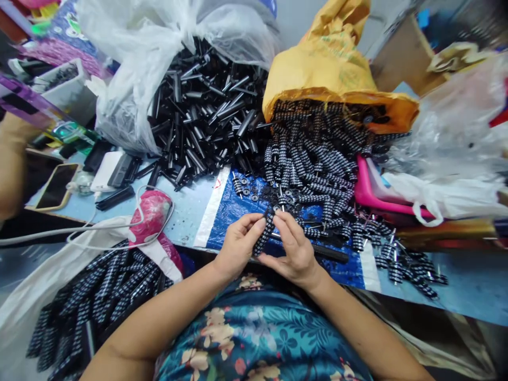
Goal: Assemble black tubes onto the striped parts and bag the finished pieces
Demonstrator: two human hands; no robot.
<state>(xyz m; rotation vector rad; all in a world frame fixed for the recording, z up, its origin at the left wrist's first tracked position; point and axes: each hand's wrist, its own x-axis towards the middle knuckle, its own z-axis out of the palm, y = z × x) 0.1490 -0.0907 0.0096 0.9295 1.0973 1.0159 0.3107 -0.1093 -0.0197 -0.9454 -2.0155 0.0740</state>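
A black roller with rows of pale dots (264, 234) is held between both hands at the table's front edge. My left hand (242, 241) pinches its upper left side with thumb and fingers. My right hand (291, 247) has its fingertips on the upper end and its thumb near the lower end. Beyond the hands, small black discs (254, 197) lie on a blue plastic sheet (226, 214). A heap of similar dotted rollers (313, 164) spills from a yellow bag (321, 69) behind my right hand.
Plain black tubes (198, 116) pile up behind, by a clear plastic bag (123, 106). Left are a phone (57, 186), a cable and a bag of finished-looking dotted tubes (107, 291). A pink tray (369, 190) stands right. Another person's arm (11, 164) shows far left.
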